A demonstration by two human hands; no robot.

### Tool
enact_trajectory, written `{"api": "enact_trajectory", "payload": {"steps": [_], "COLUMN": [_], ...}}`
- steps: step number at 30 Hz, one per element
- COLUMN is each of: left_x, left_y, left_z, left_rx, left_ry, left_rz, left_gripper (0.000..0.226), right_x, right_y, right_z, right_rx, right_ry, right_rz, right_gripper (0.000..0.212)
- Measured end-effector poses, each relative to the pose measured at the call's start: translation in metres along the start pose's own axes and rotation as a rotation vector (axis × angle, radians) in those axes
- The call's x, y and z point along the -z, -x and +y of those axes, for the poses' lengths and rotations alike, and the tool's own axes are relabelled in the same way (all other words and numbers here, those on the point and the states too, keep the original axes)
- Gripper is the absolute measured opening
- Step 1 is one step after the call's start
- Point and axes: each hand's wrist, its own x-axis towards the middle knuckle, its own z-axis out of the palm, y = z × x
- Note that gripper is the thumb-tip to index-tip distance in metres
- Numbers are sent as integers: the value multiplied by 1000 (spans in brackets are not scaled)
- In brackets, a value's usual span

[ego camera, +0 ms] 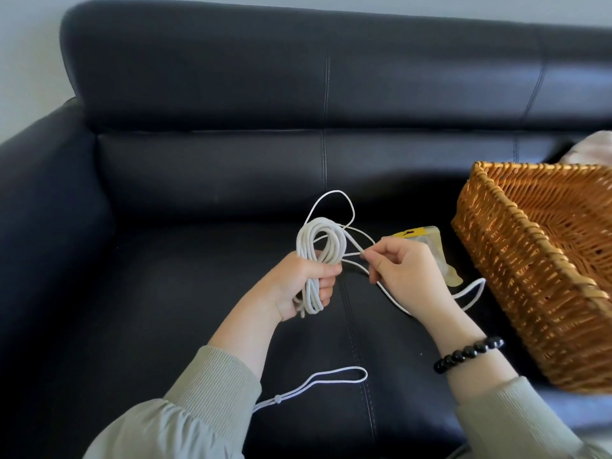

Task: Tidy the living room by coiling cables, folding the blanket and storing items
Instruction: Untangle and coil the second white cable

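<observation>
My left hand (306, 286) grips a bundle of white cable (319, 246) wound into several loops, held upright above the black sofa seat. My right hand (407, 273) pinches a loose strand of the same cable just right of the bundle. More slack curves over the seat toward the basket. A separate white cord loop (331, 379) with a small toggle lies on the seat near my left sleeve.
A woven wicker basket (516, 273) sits tilted on the sofa (198, 293) at the right. Between it and my right hand lies a clear plastic packet with a yellow header (427, 238). Some pale fabric (592, 150) shows behind the basket at the right edge.
</observation>
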Motion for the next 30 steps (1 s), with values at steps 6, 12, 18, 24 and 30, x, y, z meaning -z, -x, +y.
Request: {"api": "enact_trajectory", "payload": {"steps": [6, 12, 18, 24, 30], "left_x": [-8, -6, -1, -6, 2], "left_y": [-5, -6, -2, -2, -16], "left_z": [-1, 1, 2, 0, 4], "left_rx": [-125, -111, -76, -61, 7], "left_ry": [306, 545, 775, 890, 549], "left_rz": [225, 334, 325, 306, 718], "left_gripper": [14, 13, 13, 16, 25], "right_x": [-10, -25, -30, -32, -33], "right_y": [9, 21, 20, 21, 29], "right_z": [2, 3, 5, -2, -7], "right_rx": [151, 405, 460, 377, 369], "right_ry": [314, 511, 603, 684, 664], "right_rz": [15, 83, 43, -209, -307], "right_gripper": [17, 6, 8, 21, 17]}}
